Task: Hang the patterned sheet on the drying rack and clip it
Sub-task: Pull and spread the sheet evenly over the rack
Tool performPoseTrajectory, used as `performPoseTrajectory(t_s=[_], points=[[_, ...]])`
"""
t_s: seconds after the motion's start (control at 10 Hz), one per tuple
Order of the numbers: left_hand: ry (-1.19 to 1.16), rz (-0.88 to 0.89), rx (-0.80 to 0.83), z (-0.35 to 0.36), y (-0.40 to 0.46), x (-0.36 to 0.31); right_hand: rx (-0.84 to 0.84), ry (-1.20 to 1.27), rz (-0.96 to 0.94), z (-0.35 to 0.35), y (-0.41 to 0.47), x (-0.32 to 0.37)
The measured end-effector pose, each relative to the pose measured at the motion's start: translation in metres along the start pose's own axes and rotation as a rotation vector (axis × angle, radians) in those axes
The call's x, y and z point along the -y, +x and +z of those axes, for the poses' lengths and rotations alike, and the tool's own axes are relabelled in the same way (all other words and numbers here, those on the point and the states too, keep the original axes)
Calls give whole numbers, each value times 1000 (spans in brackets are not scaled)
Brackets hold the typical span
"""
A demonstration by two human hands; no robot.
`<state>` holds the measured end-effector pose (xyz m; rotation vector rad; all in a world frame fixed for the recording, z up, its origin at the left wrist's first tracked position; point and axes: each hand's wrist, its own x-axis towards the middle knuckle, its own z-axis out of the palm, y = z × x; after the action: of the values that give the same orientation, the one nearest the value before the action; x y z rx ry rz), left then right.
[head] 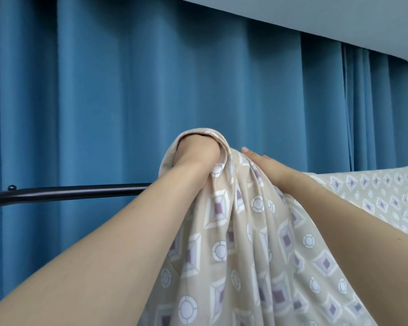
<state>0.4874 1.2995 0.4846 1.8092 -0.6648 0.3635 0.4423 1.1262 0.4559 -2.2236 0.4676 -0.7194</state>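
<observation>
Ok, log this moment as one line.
left hand: under patterned sheet, lifting | right hand: on sheet | rack bar: bare | clip: unseen

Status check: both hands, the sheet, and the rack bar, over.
Left hand wrapped inside patterned sheet, grip hidden. Right hand pressing sheet's top fold. Sheet bunched above black rack bar. No clips in view.

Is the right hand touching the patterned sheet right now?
Touching. The head view shows the right hand lying flat on the bunched top of the patterned sheet, fingers pressed onto the fabric with no gap visible.
</observation>
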Motion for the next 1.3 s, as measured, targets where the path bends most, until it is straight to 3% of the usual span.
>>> performPoseTrajectory(t_s=[0.1,0.3,0.4,0.5,0.6,0.7,0.8,0.9,1.0,1.1,1.2,1.3], points=[[192,130,-39,-7,16,10,44,-35,-96,-1,-1,4],[285,-34,112,-31,29,13,-43,-28,-167,-3,3,15],[390,42,73,-49,32,-4,-242,213,-225,-7,17,35],[373,31,13,-70,35,-10,-335,568,-181,-14,24,62],[398,-73,196,-88,37,4,-119,908,-159,-14,18,84],[688,-255,471,-108,32,24,204,989,-248,-3,12,89],[864,-362,668,-122,22,32,405,822,-284,11,13,83],[895,-417,763,-134,17,37,491,547,-290,24,12,73],[915,-348,751,-145,11,27,608,238,-210,38,11,62],[1028,-175,539,-149,3,10,513,-111,-108,45,11,57],[947,203,227,-131,-9,0,462,-167,-102,46,8,61],[815,356,282,-89,-31,4,359,-290,-125,44,3,63]])
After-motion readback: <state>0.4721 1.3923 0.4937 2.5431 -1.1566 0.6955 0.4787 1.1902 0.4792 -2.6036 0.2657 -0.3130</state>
